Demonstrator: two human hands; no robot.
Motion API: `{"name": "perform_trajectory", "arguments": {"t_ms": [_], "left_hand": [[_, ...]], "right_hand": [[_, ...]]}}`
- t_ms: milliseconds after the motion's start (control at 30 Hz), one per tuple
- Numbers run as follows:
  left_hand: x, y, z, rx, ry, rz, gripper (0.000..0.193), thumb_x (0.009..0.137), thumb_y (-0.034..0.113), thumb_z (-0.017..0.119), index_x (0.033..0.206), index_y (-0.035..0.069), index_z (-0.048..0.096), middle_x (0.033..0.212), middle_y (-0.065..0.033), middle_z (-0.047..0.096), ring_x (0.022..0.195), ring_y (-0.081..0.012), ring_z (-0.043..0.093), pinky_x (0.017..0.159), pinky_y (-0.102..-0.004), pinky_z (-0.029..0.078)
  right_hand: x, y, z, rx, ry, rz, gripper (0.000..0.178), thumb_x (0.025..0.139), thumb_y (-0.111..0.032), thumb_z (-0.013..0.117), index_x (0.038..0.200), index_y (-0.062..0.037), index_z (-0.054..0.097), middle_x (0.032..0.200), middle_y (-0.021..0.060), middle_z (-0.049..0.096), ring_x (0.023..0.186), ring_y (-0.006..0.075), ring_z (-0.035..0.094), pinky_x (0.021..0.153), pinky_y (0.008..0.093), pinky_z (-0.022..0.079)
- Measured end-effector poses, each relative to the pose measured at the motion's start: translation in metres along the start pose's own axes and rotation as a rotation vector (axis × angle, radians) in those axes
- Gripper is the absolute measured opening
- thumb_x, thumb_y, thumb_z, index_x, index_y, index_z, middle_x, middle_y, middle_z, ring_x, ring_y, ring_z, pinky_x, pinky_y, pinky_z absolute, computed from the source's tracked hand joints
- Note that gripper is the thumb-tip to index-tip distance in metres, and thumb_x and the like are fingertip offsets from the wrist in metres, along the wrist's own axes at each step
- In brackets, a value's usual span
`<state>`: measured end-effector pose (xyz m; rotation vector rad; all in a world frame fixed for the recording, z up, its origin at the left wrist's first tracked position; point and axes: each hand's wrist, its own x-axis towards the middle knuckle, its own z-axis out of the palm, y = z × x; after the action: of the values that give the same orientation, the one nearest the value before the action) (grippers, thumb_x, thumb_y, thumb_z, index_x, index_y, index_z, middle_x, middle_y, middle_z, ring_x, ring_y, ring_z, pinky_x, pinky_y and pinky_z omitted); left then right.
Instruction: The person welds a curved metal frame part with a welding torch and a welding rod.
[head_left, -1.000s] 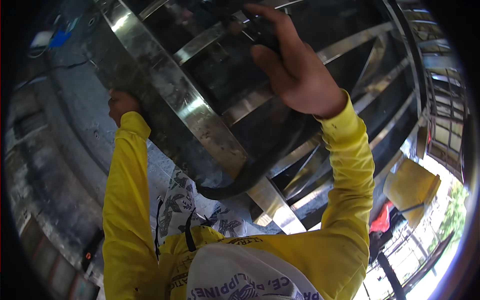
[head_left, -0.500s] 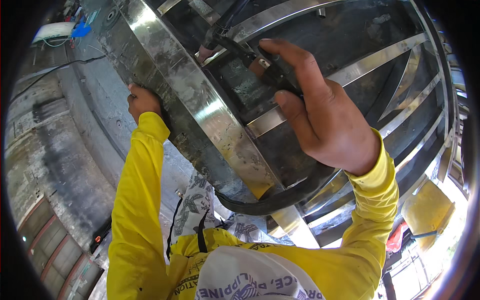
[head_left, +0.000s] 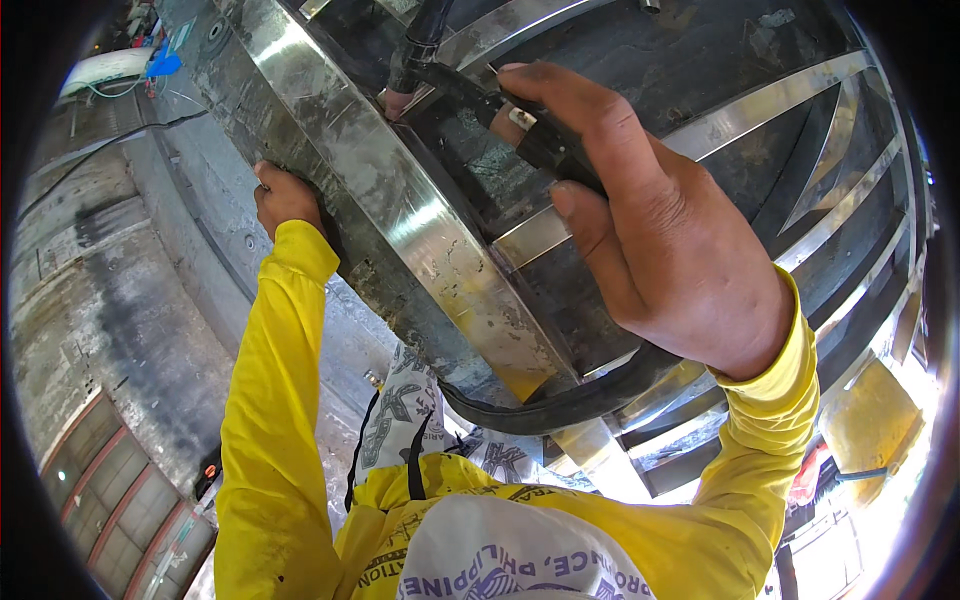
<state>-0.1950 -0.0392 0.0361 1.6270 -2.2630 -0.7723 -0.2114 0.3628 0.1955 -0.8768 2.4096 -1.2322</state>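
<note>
My right hand (head_left: 670, 230) holds a TIG welding torch (head_left: 545, 145), its thumb and forefinger curved around the black handle. The torch's pinkish cup (head_left: 397, 104) points down beside a shiny metal bar (head_left: 400, 210) of a large frame, and its tip is hidden. From under the hand, a thick black cable (head_left: 570, 408) sweeps left toward my legs. My left hand (head_left: 288, 203) is closed over the edge of a stained metal bench top (head_left: 345, 235) that bears the frame. The left fingertips are partly hidden.
Curved and straight metal strips (head_left: 770, 105) of the frame spread across the right side. A yellow container-like object (head_left: 870, 420) stands at lower right. At upper left lies a blue item (head_left: 163, 62), with a dark cable (head_left: 110, 140) below it. Panels with red bars (head_left: 125, 490) show at lower left.
The whole view has shifted slightly. My right hand sits a little lower and farther right, with the torch still in it. The left hand keeps its place on the bench edge.
</note>
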Motion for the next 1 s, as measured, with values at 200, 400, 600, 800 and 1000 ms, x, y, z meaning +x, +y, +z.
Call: {"name": "perform_trajectory", "arguments": {"t_ms": [200, 400, 600, 800, 1000], "left_hand": [[-0.003, 0.002, 0.0, -0.002, 0.004, -0.001, 0.096, 0.113, 0.071, 0.032, 0.149, -0.011, 0.066, 0.154, -0.0383, 0.065, 0.144, -0.0576, 0.06, 0.125, -0.0557, 0.045], [-0.002, 0.001, -0.001, -0.008, 0.006, -0.01, 0.097, 0.113, 0.072, 0.031, 0.146, -0.011, 0.068, 0.151, -0.0386, 0.066, 0.143, -0.0576, 0.06, 0.123, -0.0571, 0.046], [-0.004, 0.0, 0.0, -0.015, -0.005, 0.006, 0.097, 0.113, 0.072, 0.032, 0.149, -0.011, 0.066, 0.152, -0.0377, 0.066, 0.142, -0.0569, 0.061, 0.122, -0.0563, 0.046], [-0.003, 0.0, 0.0, -0.017, 0.007, 0.002, 0.097, 0.113, 0.072, 0.033, 0.151, -0.011, 0.065, 0.154, -0.0372, 0.065, 0.144, -0.0553, 0.061, 0.124, -0.0544, 0.045], [-0.004, -0.008, 0.015, -0.062, -0.034, -0.017, 0.095, 0.113, 0.071, 0.036, 0.151, -0.011, 0.064, 0.155, -0.0368, 0.065, 0.144, -0.0542, 0.061, 0.124, -0.053, 0.046]], "right_hand": [[-0.002, -0.001, 0.001, -0.016, -0.011, 0.018, 0.067, 0.106, 0.007, 0.064, 0.169, -0.008, 0.044, 0.145, 0.0266, 0.072, 0.089, 0.0406, 0.08, 0.084, 0.0458, 0.062], [-0.001, 0.0, 0.008, -0.021, 0.056, -0.025, 0.07, 0.101, 0.009, 0.068, 0.167, -0.0077, 0.048, 0.138, 0.0285, 0.073, 0.094, 0.0457, 0.077, 0.083, 0.0481, 0.061], [-0.005, -0.003, 0.002, -0.061, -0.003, 0.036, 0.072, 0.102, 0.01, 0.066, 0.169, -0.0098, 0.047, 0.134, 0.0299, 0.074, 0.102, 0.0502, 0.077, 0.09, 0.0495, 0.06], [-0.006, 0.0, 0.011, -0.061, 0.112, -0.042, 0.073, 0.096, -0.003, 0.065, 0.165, -0.0187, 0.046, 0.098, 0.0254, 0.069, 0.078, 0.0503, 0.075, 0.068, 0.0549, 0.062], [-0.01, 0.009, 0.014, -0.09, 0.086, -0.004, 0.071, 0.096, -0.003, 0.066, 0.164, -0.018, 0.049, 0.103, 0.027, 0.069, 0.081, 0.0479, 0.076, 0.071, 0.0542, 0.063]]}}
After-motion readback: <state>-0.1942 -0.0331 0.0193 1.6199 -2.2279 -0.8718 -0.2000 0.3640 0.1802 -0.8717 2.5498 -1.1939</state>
